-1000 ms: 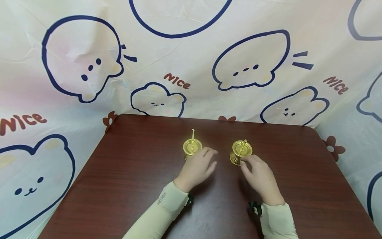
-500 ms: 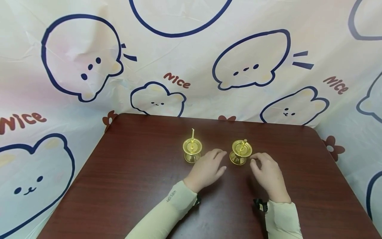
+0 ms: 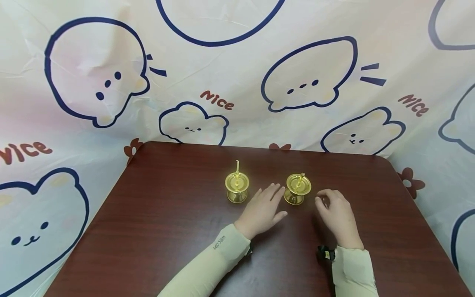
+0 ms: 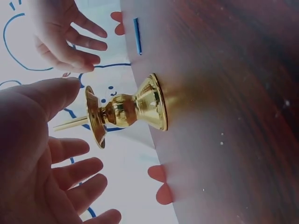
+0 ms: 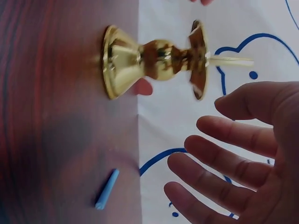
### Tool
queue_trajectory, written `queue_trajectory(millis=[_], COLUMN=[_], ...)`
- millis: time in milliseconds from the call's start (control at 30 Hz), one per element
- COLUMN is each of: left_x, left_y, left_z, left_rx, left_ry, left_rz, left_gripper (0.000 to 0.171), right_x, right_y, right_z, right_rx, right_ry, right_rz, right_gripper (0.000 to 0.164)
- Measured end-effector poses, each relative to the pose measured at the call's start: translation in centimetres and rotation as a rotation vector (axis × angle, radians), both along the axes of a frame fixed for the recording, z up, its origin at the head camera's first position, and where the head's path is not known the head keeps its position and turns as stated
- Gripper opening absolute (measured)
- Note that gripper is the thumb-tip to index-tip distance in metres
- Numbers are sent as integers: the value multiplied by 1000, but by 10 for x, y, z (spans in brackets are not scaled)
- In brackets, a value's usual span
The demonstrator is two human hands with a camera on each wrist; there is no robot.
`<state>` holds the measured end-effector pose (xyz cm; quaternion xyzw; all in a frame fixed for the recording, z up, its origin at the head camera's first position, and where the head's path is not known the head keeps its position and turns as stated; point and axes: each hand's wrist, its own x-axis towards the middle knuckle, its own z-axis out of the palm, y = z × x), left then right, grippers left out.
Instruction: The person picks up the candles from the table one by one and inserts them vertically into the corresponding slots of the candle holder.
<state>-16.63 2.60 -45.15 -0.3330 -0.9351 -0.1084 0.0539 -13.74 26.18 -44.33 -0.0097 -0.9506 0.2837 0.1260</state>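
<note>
Two gold-coloured candlesticks stand upright on the table, each with a dish top and a thin pale stick rising from it. On the left candlestick (image 3: 237,183) the stick looks longer; on the right candlestick (image 3: 298,185) it looks short. My left hand (image 3: 259,212) hovers between them, fingers extended, fingertips right at the right candlestick's left side. To the right of that candlestick, my right hand (image 3: 338,216) has loosely bent fingers with nothing in them. Both wrist views show a candlestick (image 4: 124,109) with its flared base on the table, beside the thumb.
The dark reddish-brown table (image 3: 167,231) has a glossy surface. Behind and beside it hangs a pale backdrop (image 3: 245,74) printed with blue bear outlines, red flowers and lettering. Each forearm wears a light sleeve, with a dark strap-like device at the wrist.
My left hand has moved right, from the left candlestick towards the right one, and its fingers have straightened. My right hand has drawn away to the right of the right candlestick.
</note>
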Motion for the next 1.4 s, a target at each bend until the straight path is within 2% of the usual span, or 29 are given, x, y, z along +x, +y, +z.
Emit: queue_trajectory(millis=[300,500,633,900,1133,1400], left_x=[-2,0,0,-3,-5,-9], left_y=[8,10,11,17,18,19], left_z=[-3,-4,-4,-6,-7,-7], left_rx=[-76,-74,-76,-147,-148,-146], left_ry=[5,1,12,31,41,50], left_rz=[24,24,24,16,10,5], left_gripper=[78,80,80,87,85,81], right_x=[-6,-10,-13,-21,-28,-33], right_y=[14,19,25,36,40,37], right_z=[-5,-9,-12,-18,-20,-21], right_rx=[9,11,22,25,3,10], right_ry=[-148,-213,-227,-280,-335,-352], right_rz=[-8,-12,-11,-5,-37,-50], right_gripper=[35,39,37,31,26,19])
